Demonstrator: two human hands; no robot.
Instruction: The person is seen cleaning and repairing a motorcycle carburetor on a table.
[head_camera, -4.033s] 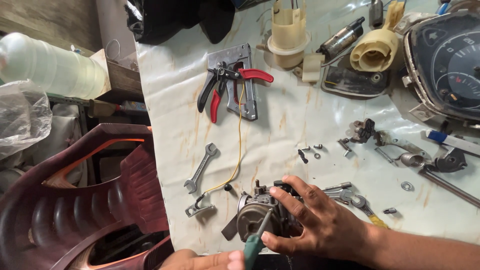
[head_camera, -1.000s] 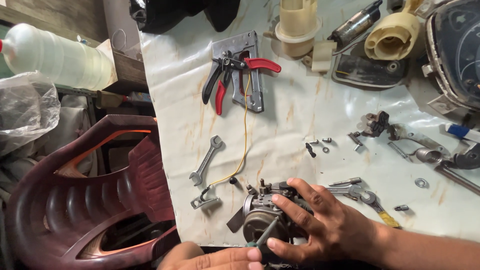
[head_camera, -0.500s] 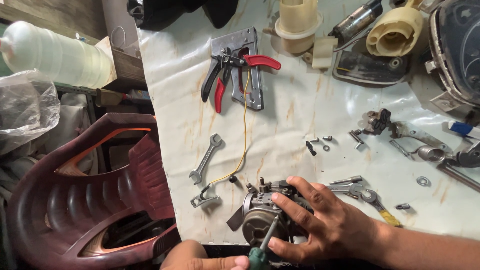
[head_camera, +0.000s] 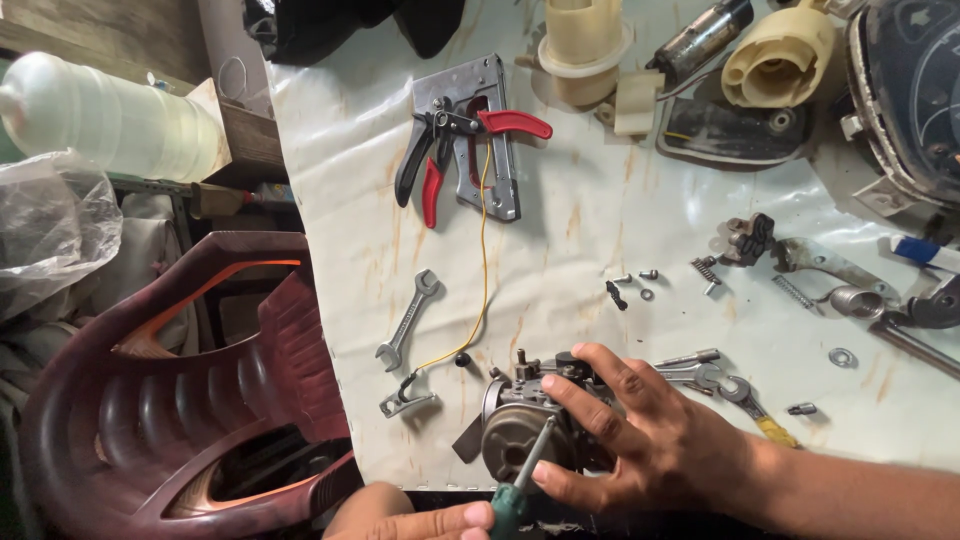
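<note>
— What did you have in hand?

— My right hand (head_camera: 640, 440) was clasped over the small metal carburetor (head_camera: 525, 425) at the near edge of the white table sheet (head_camera: 580, 230). My left hand (head_camera: 420, 515) pinched a green-handled screwdriver (head_camera: 525, 475), its tip set against the carburetor's round bowl.

— And around it?

— A small spanner (head_camera: 407, 320) and a yellow wire (head_camera: 482, 260) lay just to the left; red-handled pliers (head_camera: 450, 150) sat well beyond.
</note>
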